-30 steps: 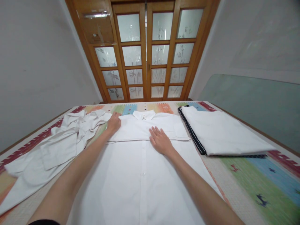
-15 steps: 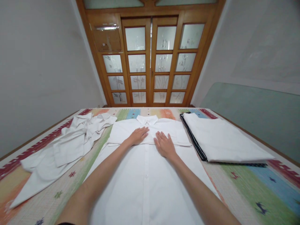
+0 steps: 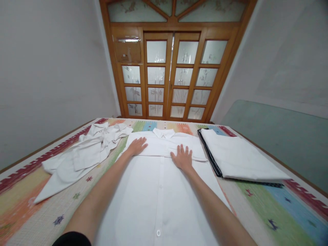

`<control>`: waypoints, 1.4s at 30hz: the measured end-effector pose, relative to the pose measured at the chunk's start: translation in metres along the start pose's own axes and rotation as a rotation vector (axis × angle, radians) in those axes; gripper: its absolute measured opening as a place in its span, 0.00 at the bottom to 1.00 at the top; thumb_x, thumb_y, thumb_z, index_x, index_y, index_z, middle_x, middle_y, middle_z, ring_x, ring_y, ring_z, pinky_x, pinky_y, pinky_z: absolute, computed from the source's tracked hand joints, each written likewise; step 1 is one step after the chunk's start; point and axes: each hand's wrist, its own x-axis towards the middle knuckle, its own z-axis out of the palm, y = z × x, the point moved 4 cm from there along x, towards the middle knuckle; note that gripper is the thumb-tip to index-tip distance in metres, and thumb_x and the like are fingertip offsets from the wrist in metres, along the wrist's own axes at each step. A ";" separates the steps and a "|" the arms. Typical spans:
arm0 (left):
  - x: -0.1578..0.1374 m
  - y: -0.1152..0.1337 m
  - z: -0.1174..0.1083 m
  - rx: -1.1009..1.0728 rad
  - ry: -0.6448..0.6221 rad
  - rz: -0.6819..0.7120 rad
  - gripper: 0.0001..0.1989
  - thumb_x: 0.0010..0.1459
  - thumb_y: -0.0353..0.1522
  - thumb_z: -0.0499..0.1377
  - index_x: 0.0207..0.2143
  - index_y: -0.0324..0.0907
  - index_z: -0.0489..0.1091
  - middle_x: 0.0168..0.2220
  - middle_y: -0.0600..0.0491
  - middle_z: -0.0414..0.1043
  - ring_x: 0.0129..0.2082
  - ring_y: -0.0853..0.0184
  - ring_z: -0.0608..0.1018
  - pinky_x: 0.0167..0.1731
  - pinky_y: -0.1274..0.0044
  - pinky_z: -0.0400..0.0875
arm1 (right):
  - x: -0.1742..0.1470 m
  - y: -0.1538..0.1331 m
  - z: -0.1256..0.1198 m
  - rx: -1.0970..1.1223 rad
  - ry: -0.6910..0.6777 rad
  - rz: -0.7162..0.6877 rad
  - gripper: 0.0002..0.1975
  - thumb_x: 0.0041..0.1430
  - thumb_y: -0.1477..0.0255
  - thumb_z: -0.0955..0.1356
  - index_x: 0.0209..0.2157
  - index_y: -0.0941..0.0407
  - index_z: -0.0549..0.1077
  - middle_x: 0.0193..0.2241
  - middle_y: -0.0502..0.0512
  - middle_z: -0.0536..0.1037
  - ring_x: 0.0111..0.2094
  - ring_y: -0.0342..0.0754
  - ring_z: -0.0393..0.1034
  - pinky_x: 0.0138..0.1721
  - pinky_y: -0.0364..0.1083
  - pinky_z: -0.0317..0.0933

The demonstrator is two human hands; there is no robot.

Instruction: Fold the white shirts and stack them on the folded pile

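A white button-up shirt point(image 3: 138, 191) lies flat and front up in the middle, its collar at the far end and its button placket running toward me. Its sleeves appear folded across the chest, forming a band below the collar. My left hand point(image 3: 137, 146) rests flat on the left part of that band, fingers spread. On the right part lies my right hand point(image 3: 182, 157), palm down with its fingers apart. Neither hand grips anything.
A crumpled white garment point(image 3: 87, 153) lies to the left. On the right is a stack of folded white cloth point(image 3: 246, 157) over dark, white-edged fabric. Everything rests on a patterned cloth point(image 3: 84, 194). Beyond stand wooden glazed doors point(image 3: 166, 75); a pale green panel point(image 3: 276, 136) leans at right.
My left hand has slid left across the shirt, away from my right hand. The right hand stays about where it was, fingers more spread. The view has tilted up slightly.
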 end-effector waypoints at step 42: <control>-0.104 -0.041 -0.050 0.255 0.235 0.299 0.11 0.62 0.34 0.51 0.32 0.42 0.71 0.35 0.42 0.73 0.43 0.57 0.74 0.49 0.65 0.68 | -0.015 0.098 -0.020 -0.112 0.078 -0.492 0.30 0.69 0.60 0.55 0.61 0.67 0.62 0.63 0.68 0.60 0.66 0.57 0.48 0.65 0.56 0.40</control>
